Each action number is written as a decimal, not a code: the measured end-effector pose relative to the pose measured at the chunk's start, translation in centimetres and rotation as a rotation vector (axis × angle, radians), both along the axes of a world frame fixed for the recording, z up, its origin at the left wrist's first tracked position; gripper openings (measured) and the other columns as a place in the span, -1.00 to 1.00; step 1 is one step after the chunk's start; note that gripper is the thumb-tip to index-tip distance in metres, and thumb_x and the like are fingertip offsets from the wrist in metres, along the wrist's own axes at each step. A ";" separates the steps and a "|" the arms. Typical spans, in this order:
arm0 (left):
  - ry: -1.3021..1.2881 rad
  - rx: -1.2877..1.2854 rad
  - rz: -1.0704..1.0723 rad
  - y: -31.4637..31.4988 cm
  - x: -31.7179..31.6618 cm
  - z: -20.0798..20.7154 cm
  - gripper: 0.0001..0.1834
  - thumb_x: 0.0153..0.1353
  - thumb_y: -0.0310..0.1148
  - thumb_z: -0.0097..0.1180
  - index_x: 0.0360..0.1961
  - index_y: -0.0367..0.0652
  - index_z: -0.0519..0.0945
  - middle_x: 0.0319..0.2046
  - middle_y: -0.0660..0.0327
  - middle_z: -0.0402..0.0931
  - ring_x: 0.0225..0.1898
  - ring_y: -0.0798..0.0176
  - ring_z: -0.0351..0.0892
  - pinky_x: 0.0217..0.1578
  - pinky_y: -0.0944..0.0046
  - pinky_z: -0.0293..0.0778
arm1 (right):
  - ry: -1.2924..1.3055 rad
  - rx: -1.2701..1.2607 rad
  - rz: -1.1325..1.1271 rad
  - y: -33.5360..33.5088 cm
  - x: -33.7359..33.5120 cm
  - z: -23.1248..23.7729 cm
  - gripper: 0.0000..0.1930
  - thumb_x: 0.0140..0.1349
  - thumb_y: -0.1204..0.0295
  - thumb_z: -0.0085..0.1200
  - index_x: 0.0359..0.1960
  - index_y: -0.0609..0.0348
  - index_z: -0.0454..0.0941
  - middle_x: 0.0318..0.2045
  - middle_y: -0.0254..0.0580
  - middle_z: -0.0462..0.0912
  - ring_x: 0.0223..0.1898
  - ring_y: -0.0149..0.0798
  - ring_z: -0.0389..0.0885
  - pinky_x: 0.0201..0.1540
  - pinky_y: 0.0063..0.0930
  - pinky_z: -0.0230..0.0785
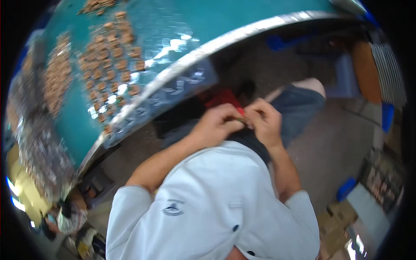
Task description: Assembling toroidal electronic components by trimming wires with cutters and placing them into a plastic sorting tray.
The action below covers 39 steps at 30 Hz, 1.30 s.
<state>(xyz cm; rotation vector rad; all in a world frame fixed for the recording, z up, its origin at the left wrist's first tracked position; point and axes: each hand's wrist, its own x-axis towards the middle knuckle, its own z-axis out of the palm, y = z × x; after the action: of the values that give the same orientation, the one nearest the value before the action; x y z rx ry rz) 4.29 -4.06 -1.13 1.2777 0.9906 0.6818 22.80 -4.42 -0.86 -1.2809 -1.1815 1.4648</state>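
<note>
Above my lap, my left hand (216, 124) and my right hand (265, 124) meet with fingers bent and pinched close together. Between the fingertips is a small brownish sliver (239, 120), too blurred and covered for me to name. Both hands seem closed on it. Just beyond them shows something red (223, 99), partly behind the fingers. On the teal table (242, 17), up and to the left of my hands, small brown square pieces (110, 60) lie in rows on shiny clear plastic (164, 47).
The table's pale edge (208, 47) curves between the tabletop and my lap. Loose brown pieces (58, 73) are heaped farther left, beside a pile of clear plastic packs (41, 143). Cardboard boxes (338, 221) stand at lower right. Another person (71, 221) is at lower left.
</note>
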 end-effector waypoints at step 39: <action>0.968 0.552 0.931 -4.0 -16.1 10.2 -0.92 0.02 -0.42 0.37 -0.44 -0.16 0.74 0.14 -0.03 0.41 0.22 0.00 0.33 0.14 0.13 0.29 | -1.165 0.911 -0.236 28.4 1.9 6.6 -0.85 0.18 0.40 0.12 -0.24 0.12 0.64 -0.30 -0.05 0.68 -0.22 0.00 0.63 -0.15 -0.20 0.47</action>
<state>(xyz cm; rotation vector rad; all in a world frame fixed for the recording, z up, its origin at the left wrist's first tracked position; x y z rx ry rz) -11.82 -8.09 9.09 1.6396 2.3941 1.1104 24.73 23.97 5.71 -1.4652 -1.9707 -0.2160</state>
